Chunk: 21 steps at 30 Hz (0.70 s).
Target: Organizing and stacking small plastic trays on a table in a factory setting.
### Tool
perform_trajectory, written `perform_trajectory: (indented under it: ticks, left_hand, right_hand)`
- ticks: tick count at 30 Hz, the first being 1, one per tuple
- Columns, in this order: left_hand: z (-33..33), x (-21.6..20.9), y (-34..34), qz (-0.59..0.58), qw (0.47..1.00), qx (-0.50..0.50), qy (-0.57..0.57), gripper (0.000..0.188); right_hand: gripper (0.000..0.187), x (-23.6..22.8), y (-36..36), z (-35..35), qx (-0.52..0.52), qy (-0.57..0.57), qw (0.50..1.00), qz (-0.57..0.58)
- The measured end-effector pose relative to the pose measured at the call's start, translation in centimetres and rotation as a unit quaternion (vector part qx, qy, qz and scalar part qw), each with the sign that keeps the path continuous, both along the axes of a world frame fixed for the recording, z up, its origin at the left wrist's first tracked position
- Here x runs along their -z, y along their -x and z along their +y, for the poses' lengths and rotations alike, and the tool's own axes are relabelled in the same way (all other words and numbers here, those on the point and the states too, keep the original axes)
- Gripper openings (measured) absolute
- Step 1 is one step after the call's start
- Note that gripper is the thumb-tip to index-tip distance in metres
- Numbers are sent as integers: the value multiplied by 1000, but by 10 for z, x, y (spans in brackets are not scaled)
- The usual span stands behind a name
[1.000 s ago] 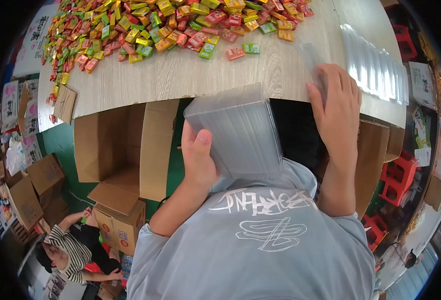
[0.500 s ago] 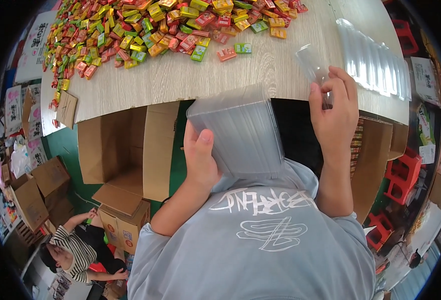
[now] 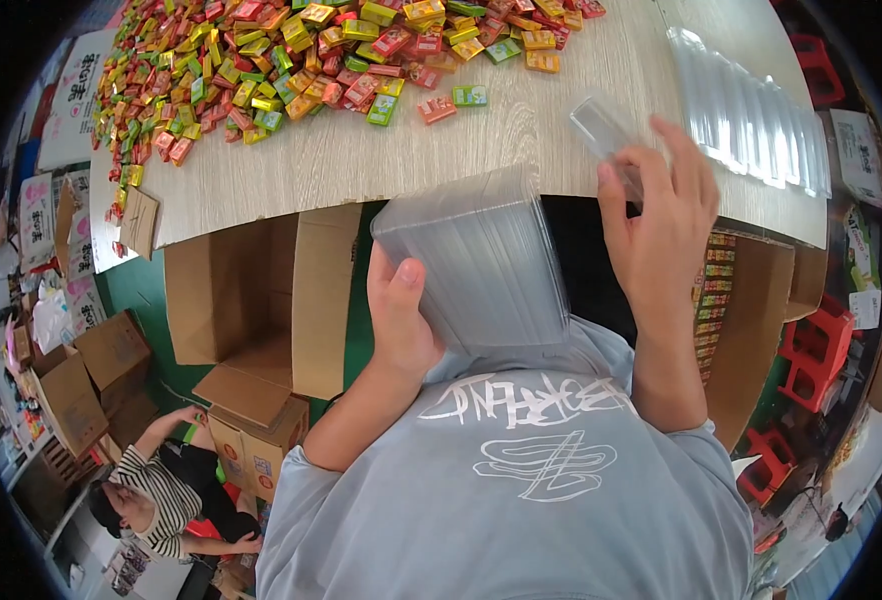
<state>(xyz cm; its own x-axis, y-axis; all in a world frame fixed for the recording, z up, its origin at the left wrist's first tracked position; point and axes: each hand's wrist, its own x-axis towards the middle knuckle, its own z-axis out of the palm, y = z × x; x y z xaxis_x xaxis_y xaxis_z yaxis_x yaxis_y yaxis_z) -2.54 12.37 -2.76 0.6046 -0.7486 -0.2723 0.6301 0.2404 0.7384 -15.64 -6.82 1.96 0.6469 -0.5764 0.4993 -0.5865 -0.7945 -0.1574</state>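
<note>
A thick stack of nested clear plastic trays [image 3: 476,265] leans against my chest, just off the table's near edge. My left hand [image 3: 401,310] grips it from the left side, thumb on the near face and the other fingers hidden behind. Over the table's edge, my right hand [image 3: 656,205] pinches one end of a single clear plastic tray [image 3: 599,125] between thumb and fingers. That tray points away to the far left, and its held end is partly covered by the fingers, which are slightly blurred.
A row of clear trays [image 3: 746,115] lies on the table [image 3: 361,165] at the right. Small red, yellow and green boxes [image 3: 291,75] are heaped at the far left. Open cartons [image 3: 226,290] stand below the edge; the right one [image 3: 756,330] holds packed small boxes. A person [image 3: 166,495] sits lower left.
My right hand has moved a little left with the single tray, and its fingers have spread somewhat. The left hand and stack have hardly moved.
</note>
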Motion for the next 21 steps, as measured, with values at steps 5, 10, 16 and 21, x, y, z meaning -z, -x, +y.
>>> perform_trajectory:
  ticks: [5, 10, 16, 21]
  left_hand:
    - [-2, -1, 0, -13, 1000, 5, 1, 65]
    - [-4, 3, 1, -2, 1000, 22, -11, 66]
    - [-7, -1, 3, -22, 999, 23, -21, 68]
    - [-4, 6, 4, -7, 999, 32, -20, 69]
  right_hand:
    - [33, -26, 23, 18, -205, -304, 925, -101]
    - [43, -17, 22, 39, -225, -532, 810, -98]
    - [38, 1, 28, 34, -277, -604, 722, -191]
    - [37, 13, 31, 31, -306, -605, 704, -210]
